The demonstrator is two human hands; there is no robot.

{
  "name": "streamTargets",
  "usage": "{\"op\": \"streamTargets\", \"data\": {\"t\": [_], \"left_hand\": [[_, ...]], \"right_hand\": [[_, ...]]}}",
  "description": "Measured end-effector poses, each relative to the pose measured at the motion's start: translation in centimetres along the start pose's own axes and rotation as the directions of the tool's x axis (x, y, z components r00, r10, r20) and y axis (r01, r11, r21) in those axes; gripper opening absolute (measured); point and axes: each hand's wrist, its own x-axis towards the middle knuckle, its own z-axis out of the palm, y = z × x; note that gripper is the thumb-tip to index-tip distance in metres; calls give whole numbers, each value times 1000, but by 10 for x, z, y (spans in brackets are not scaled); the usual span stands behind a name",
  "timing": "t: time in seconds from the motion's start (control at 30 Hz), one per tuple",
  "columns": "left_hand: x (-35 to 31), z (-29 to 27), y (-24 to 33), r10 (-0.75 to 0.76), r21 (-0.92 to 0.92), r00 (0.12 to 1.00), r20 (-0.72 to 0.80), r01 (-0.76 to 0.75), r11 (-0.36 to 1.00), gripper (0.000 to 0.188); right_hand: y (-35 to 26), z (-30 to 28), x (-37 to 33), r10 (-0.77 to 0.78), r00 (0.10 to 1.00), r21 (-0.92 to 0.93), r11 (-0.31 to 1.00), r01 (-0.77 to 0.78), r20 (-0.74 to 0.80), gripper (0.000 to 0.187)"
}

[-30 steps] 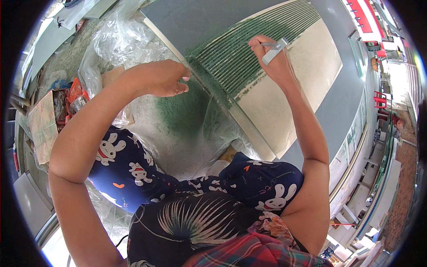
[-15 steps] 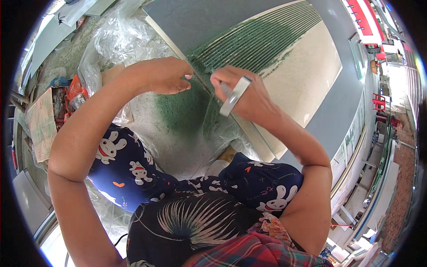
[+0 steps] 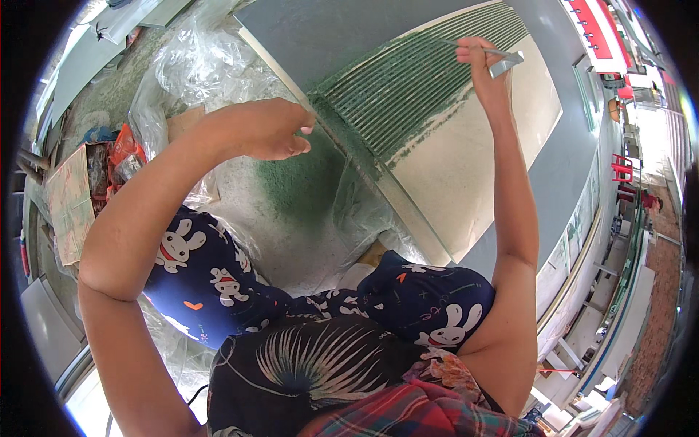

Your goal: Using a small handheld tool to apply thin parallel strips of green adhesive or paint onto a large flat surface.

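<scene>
Here, at my far left, flattened cardboard [image 3: 70, 200] lies on the ground with a heap of orange and red packets [image 3: 120, 156] just beside it. Crumpled clear plastic sheeting [image 3: 193, 69] spreads from there toward the big tile [image 3: 466, 167] that lies tilted in front of me.

My left hand [image 3: 266, 131] hovers over the green-stained ground, just off the tile's near-left edge. Its fingers are curled in loosely, thumb against fingertips, and I cannot tell whether they pinch anything; they look to be grasping nothing.

My knees, in dark blue trousers with white rabbits [image 3: 218, 273], are folded under me close to the tile's near corner, where more clear plastic bunches up against its edge.

The tile itself is pale beige, and its far-left part is covered in green adhesive [image 3: 408, 87] combed into long parallel ridges that run from the left edge toward the far-right corner. The near-right part of the tile is bare. Beyond the left edge a grey slab [image 3: 320, 33] lies alongside.

My right hand [image 3: 484, 69] is stretched out to the far edge of the tile, at the right end of the ridged green band. Its fingers are clenched round the handle of a metal notched trowel [image 3: 502, 62], whose blade rests on the adhesive there.

Further right, past the grey surface beside the tile, a red chair [image 3: 622, 167] stands well apart.
</scene>
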Motion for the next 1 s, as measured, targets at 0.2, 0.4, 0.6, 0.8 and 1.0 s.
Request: {"op": "streamTargets", "data": {"t": [0.2, 0.4, 0.6, 0.8, 1.0], "left_hand": [[9, 4, -6, -33, 22, 999, 43, 32, 999, 39], [12, -4, 6, -87, 36, 989, 116, 83, 996, 39], [13, 2, -2, -61, 1, 994, 90, 61, 998, 39], [9, 1, -4, -62, -33, 994, 86, 65, 997, 39], [7, 0, -1, -47, 1, 996, 71, 47, 999, 41]], "right_hand": [[43, -4, 22, 15, 995, -46, 999, -19, -103, 30], [74, -5, 33, -50, 991, -129, 991, 34, -126, 28], [89, 0, 39, -71, 995, -235, 971, 52, -72, 31], [67, 8, 31, -89, 996, -373, 923, 93, 28, 28], [35, 20, 6, -86, 993, -350, 931, 107, 75, 25]]}}
